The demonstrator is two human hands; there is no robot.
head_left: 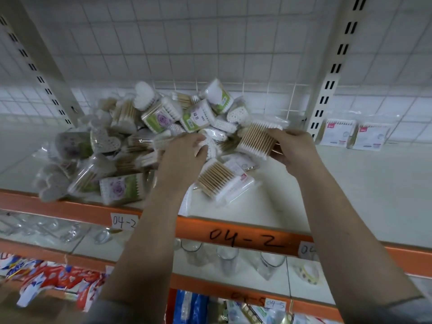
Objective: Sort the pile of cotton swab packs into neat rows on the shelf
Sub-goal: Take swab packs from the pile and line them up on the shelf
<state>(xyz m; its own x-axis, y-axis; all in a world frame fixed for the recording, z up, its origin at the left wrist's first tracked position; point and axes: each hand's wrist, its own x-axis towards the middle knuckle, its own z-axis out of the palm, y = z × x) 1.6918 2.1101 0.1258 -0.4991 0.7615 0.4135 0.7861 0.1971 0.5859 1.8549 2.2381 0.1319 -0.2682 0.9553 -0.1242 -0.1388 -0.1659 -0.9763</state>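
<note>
Right grip: the right hand [295,149] holds a flat swab pack [258,141] by its right edge, fingers and thumb curled round it, lifted just clear of the heap.
Left grip: the left hand [184,152] reaches into the pile [149,134], fingers curled over a white pack; whether it has a firm hold I cannot tell for sure, though it looks like a pinch.
Where the packs are: the pile lies on the shelf [350,183], mostly left of and beyond the left grip; one loose pack [223,181] lies just below and between both grips.
Row begun: two placed packs [355,134] stand side by side beyond and right of the right grip.
How it will handle: probably light, with slippery film wrap and a stiff core of wooden sticks; heart-shaped and boxed ones look rigid.
Where to take hold: likely across the short sides of the stick bundle, not the loose film edge, which may slide or tear.
Risk: pulling from the heap's base could tumble neighbours off the orange front rail [233,230].
</note>
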